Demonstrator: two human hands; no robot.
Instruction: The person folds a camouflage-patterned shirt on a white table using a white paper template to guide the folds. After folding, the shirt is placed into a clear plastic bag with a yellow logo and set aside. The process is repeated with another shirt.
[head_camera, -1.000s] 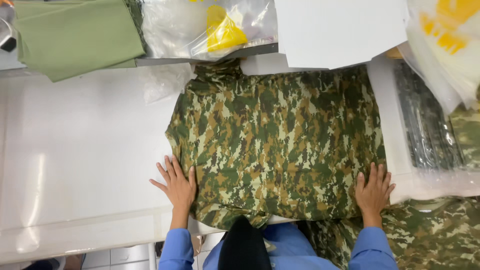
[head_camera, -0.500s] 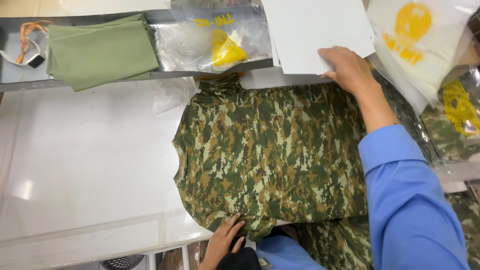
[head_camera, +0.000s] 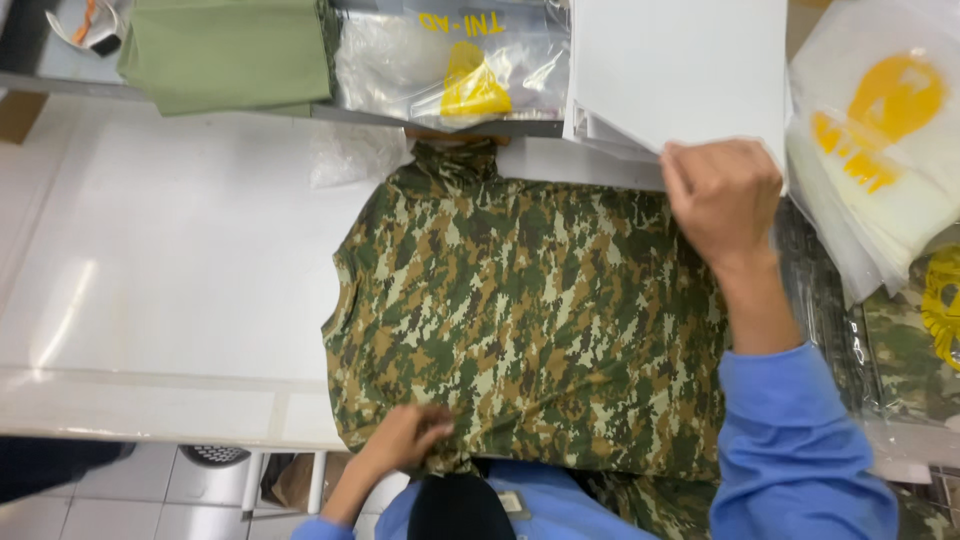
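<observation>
Fingers (head_camera: 700, 165) of right hand (head_camera: 722, 200) curled shut on white card sheet (head_camera: 680, 70) at upper right, left hand (head_camera: 405, 437) loosely pinching camouflage shirt (head_camera: 530, 320) hem at lower centre; likely risks: several stacked sheets lifting together, flattened shirt rumpling.

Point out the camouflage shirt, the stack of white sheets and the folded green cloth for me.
camouflage shirt (head_camera: 540, 320), head view, middle of the chest panel.
stack of white sheets (head_camera: 680, 60), head view, face of the top sheet.
folded green cloth (head_camera: 230, 50), head view, centre of its top fold.
</observation>
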